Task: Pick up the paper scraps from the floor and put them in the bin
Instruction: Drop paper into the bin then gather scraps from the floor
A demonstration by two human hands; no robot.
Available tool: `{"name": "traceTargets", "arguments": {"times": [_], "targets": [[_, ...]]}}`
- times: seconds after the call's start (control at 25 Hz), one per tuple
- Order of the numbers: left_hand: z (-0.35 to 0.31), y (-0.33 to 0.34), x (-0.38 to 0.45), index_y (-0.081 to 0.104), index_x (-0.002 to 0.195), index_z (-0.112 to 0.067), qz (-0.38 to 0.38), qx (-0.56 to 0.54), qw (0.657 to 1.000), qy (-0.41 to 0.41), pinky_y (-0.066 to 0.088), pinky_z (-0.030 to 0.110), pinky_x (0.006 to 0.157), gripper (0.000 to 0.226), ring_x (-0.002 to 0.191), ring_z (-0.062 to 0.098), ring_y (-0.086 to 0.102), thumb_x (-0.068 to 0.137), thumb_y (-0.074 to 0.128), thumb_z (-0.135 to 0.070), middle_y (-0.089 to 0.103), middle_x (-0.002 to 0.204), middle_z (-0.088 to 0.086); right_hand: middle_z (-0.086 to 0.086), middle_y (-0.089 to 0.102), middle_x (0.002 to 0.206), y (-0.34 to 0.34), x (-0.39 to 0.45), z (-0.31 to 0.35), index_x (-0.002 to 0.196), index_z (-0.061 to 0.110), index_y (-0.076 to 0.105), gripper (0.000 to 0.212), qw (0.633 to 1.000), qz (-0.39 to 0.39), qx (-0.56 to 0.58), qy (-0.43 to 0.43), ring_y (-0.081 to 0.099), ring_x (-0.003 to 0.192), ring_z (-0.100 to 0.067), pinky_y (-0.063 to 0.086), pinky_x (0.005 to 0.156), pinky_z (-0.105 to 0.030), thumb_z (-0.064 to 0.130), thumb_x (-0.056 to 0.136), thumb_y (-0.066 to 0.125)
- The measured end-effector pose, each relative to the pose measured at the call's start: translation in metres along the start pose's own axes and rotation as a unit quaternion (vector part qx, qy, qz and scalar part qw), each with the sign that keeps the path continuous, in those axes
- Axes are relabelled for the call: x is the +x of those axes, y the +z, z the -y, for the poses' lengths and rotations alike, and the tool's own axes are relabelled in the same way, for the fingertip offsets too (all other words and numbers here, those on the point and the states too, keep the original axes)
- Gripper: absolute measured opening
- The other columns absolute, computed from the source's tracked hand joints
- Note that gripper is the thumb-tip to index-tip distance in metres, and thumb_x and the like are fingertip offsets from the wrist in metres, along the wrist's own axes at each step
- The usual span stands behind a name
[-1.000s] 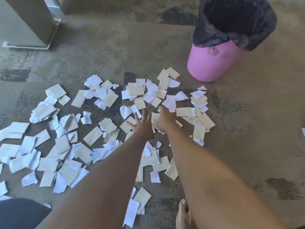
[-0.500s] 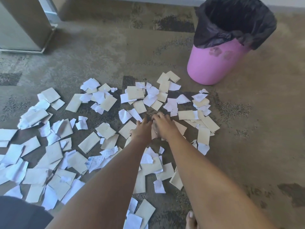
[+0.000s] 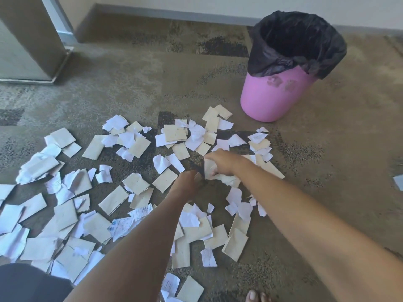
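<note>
Many white and cream paper scraps [image 3: 113,199] lie scattered over the carpet, mostly left and centre. A pink bin [image 3: 273,99] lined with a black bag stands upright at the upper right, its mouth open. My right hand [image 3: 224,162] is closed around a bunch of cream and white paper scraps [image 3: 226,178], held just above the floor, below and left of the bin. My left hand [image 3: 187,184] hovers low beside it with fingers curled down; I cannot see anything in it.
A grey cabinet or door base [image 3: 28,53] stands at the upper left. A wall skirting [image 3: 174,14] runs along the back. One loose scrap [image 3: 399,182] lies at the far right edge. A bare foot [image 3: 254,296] shows at the bottom.
My right hand has gathered scraps and lifted slightly to the right with them. My left hand has drawn apart from it. The view has tilted up, showing more of the bin.
</note>
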State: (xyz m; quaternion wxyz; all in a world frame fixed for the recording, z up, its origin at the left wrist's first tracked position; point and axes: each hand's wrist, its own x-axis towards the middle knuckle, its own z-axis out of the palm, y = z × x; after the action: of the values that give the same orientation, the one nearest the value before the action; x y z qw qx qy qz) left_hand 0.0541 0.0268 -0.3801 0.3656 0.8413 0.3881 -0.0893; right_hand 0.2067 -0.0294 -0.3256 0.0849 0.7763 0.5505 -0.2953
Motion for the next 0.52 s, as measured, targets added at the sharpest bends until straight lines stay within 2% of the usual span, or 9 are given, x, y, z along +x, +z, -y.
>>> {"name": "traceTargets", "arguments": {"times": [0.08, 0.16, 0.28, 0.32, 0.4, 0.44, 0.52], "targets": [[0.0, -0.006, 0.005, 0.06, 0.099, -0.007, -0.002, -0.034, 0.999, -0.022, 0.046, 0.034, 0.064, 0.015, 0.084, 0.033, 0.062, 0.093, 0.048, -0.012, 0.065, 0.096, 0.013, -0.016, 0.052, 0.126, -0.039, -0.01, -0.011, 0.131, 0.013, 0.048, 0.043, 0.999, -0.001, -0.033, -0.032, 0.053, 0.117, -0.034, 0.042, 0.082, -0.035, 0.021, 0.093, 0.066], [-0.004, -0.017, 0.012, 0.059, 0.099, -0.004, -0.008, -0.073, 0.997, -0.03, 0.051, 0.035, 0.061, 0.016, 0.077, 0.032, 0.064, 0.094, 0.048, -0.016, 0.066, 0.095, 0.015, -0.012, 0.056, 0.105, -0.079, -0.027, -0.026, 0.121, 0.008, 0.05, 0.032, 0.997, -0.015, -0.029, -0.064, 0.056, 0.099, -0.03, 0.036, 0.072, -0.032, 0.021, 0.094, 0.063], [-0.021, -0.037, 0.023, 0.057, 0.099, -0.003, -0.047, -0.11, 0.993, -0.021, 0.052, 0.037, 0.063, 0.015, 0.082, 0.035, 0.065, 0.091, 0.046, -0.008, 0.066, 0.095, 0.018, 0.002, 0.049, 0.078, -0.135, -0.057, -0.057, 0.102, 0.006, 0.049, 0.015, 0.989, -0.103, -0.017, -0.105, 0.05, 0.078, -0.022, 0.035, 0.068, -0.03, 0.015, 0.096, 0.059], [-0.031, -0.043, 0.028, 0.056, 0.1, -0.002, -0.069, -0.134, 0.988, -0.019, 0.051, 0.039, 0.066, 0.016, 0.085, 0.038, 0.064, 0.091, 0.043, -0.006, 0.065, 0.096, 0.02, -0.001, 0.05, 0.076, -0.152, -0.066, -0.07, 0.096, 0.007, 0.048, 0.011, 0.981, -0.158, -0.018, -0.114, 0.05, 0.076, -0.024, 0.036, 0.068, -0.031, 0.013, 0.097, 0.056], [-0.058, -0.055, 0.036, 0.049, 0.105, -0.001, -0.096, -0.204, 0.974, 0.005, 0.05, 0.043, 0.066, 0.018, 0.08, 0.039, 0.059, 0.092, 0.038, -0.005, 0.06, 0.09, 0.023, -0.006, 0.056, 0.087, -0.181, -0.079, -0.103, 0.096, 0.01, 0.048, 0.004, 0.954, -0.275, 0.001, -0.12, 0.054, 0.083, -0.025, 0.04, 0.074, -0.033, 0.01, 0.099, 0.051], [-0.074, -0.06, 0.04, 0.045, 0.106, -0.001, -0.101, -0.229, 0.968, 0.024, 0.047, 0.04, 0.063, 0.017, 0.074, 0.035, 0.054, 0.093, 0.036, -0.005, 0.055, 0.086, 0.02, -0.005, 0.057, 0.096, -0.194, -0.084, -0.121, 0.101, 0.01, 0.05, 0.004, 0.936, -0.329, 0.02, -0.122, 0.054, 0.089, -0.022, 0.041, 0.077, -0.031, 0.008, 0.099, 0.049], [-0.109, -0.072, 0.045, 0.037, 0.102, -0.005, -0.108, -0.256, 0.959, 0.064, 0.04, 0.031, 0.052, 0.01, 0.064, 0.023, 0.048, 0.093, 0.035, -0.005, 0.05, 0.081, 0.01, -0.005, 0.056, 0.104, -0.212, -0.085, -0.153, 0.109, 0.01, 0.051, 0.016, 0.896, -0.429, 0.037, -0.102, 0.051, 0.092, -0.016, 0.038, 0.077, -0.026, 0.003, 0.098, 0.043]]}}
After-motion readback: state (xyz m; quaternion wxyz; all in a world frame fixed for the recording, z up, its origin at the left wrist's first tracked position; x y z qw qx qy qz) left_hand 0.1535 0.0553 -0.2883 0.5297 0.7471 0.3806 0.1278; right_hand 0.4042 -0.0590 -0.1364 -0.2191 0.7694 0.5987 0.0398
